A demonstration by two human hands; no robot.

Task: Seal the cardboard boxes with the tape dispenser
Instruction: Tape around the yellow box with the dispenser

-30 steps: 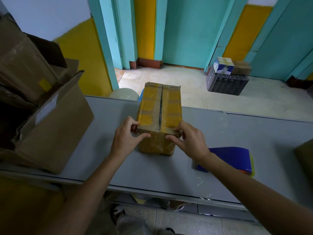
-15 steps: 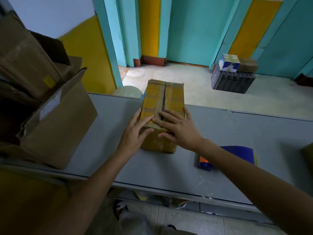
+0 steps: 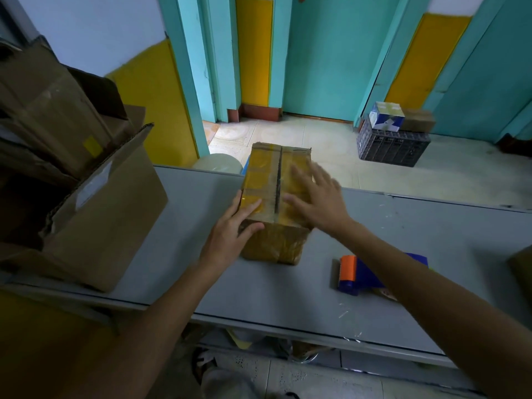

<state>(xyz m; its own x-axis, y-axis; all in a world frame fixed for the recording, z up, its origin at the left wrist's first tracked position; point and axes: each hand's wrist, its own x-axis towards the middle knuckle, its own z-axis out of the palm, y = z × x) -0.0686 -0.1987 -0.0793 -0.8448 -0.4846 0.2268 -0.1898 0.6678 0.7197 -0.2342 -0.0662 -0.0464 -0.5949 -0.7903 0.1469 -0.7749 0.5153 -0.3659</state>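
Two bare hands are working on one small box (image 3: 276,194) that is sitting on a grey surface (image 3: 178,254), its top already covered in yellowish tape with a dark centre seam running away from the viewer. A second ago both hands were pinching the near top edge; now the left hand (image 3: 233,228) is bracing the near left corner, thumb on the front face and fingers flat on the top, while the right hand (image 3: 313,197) is sweeping flat across the right half of the top, blurred with motion, fingers spread wide and holding nothing. Neither grip is closing on anything. This is reading as a smoothing pass, pressing the flaps or old tape down ahead of a fresh strip.

The dispenser (image 3: 349,273), blue with an orange head, is lying untouched on the surface near the right forearm, well apart from the box and more exposed now that the arm is lifting forward.

The far end of the box is reaching the surface's back edge, beyond which the floor is dropping away, so a push forward could tip it off. To the left, a large open carton (image 3: 95,226) is standing near the front edge, leaving a bare stretch between it and the box. The right side is staying mostly open as far as a brown box corner (image 3: 522,269) at the frame edge.
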